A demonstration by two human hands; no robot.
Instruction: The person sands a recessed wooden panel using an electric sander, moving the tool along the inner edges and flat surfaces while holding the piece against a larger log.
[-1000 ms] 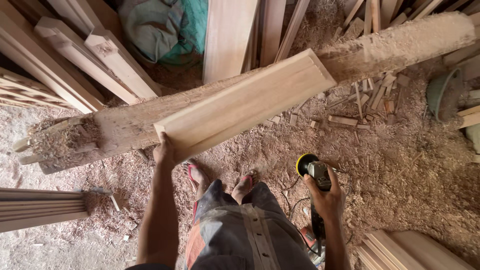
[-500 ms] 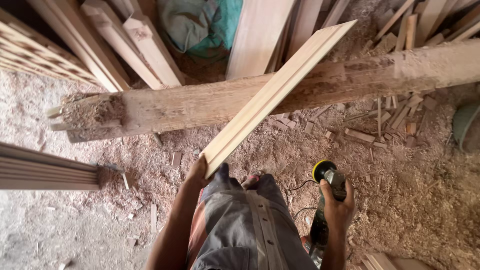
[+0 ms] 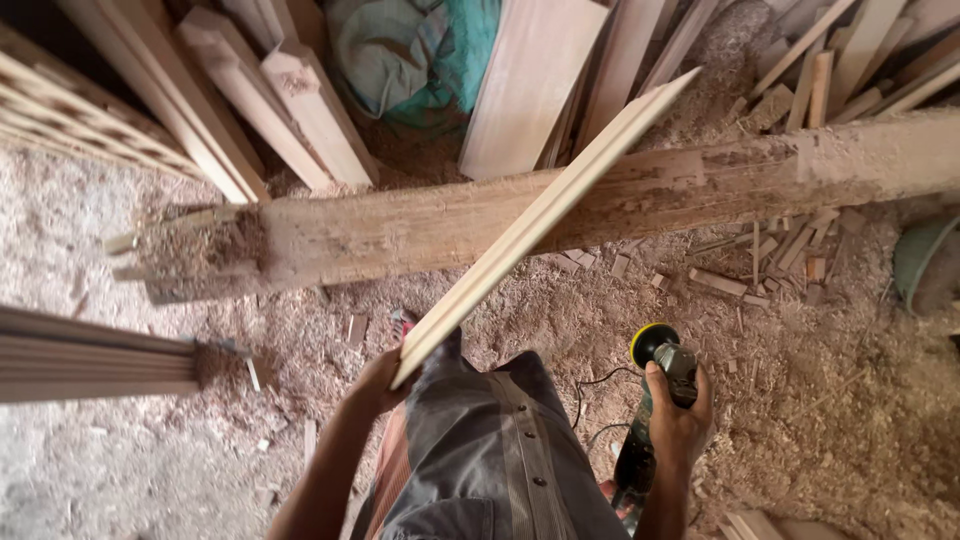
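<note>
left hand (image 3: 372, 388) fingers clamped on the near end of the plank (image 3: 540, 215), turned on edge, its long axis running up and right over the log (image 3: 560, 205). right hand (image 3: 678, 420) wrapped tight round the sander (image 3: 655, 400), low, well apart from the plank.

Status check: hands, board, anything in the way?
Left hand grips near end of wooden board, turned on edge across the log beam. Right hand holds angle grinder, low at side. Sawdust, offcuts underfoot.
</note>
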